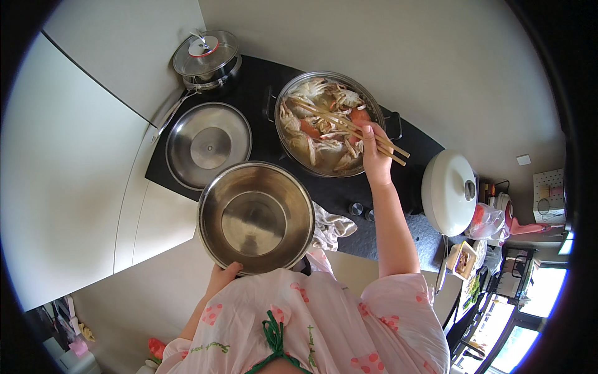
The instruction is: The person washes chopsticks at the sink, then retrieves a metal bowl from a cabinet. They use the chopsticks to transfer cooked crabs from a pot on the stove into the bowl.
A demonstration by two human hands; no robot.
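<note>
My left hand grips the near rim of a steel bowl, thumb over the edge. The bowl has nothing in it and is held close to my body, before the stove. In my right hand is a pair of wooden chopsticks, reaching into a wide steel pot. Several pieces of crab lie in cloudy liquid in the pot, some with orange shell. The chopstick tips are among the crab at the pot's far left; whether they pinch a piece I cannot tell.
A steel lid lies on the black cooktop at left, near a glass-lidded saucepan. To the right stands a white lidded pan, its handle towards me. A cloth hangs by the control knobs. Beyond sits a food container.
</note>
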